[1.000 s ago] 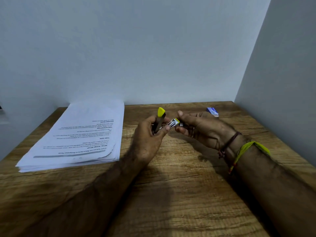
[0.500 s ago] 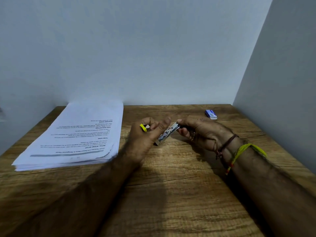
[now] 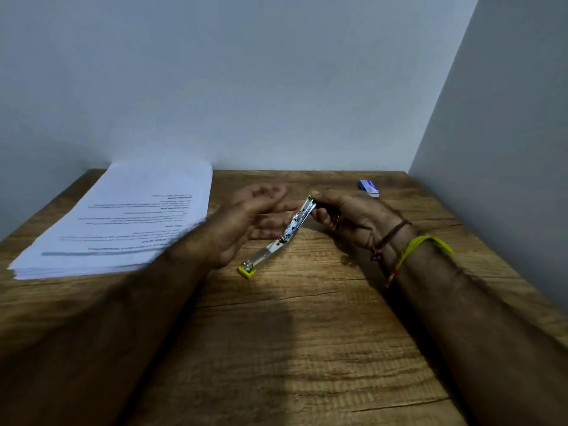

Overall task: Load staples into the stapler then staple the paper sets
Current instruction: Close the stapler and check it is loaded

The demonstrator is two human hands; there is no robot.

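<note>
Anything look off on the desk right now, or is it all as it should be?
Nothing damaged or spilled. The stapler is swung fully open, held by the right hand, as loading needs. The paper stack lies slightly fanned.

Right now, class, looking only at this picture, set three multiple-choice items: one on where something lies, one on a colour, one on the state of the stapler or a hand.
1. Where does the paper stack lie on the table?
A. back left
B. back right
C. front centre

2. What colour is the tip of the stapler nearest the camera?
A. red
B. yellow
C. black

3. In what state is the stapler?
A. closed, flat on the papers
B. swung open, held at one end by the right hand
C. lying untouched beside the small blue box

Answers: 1 A, the sheets sit by the far wall on the left. 2 B, the low end shows a yellow cap. 3 B, its two metal arms spread apart while the right fingers pinch the upper end; the left hand is beside it, blurred and open.
</note>
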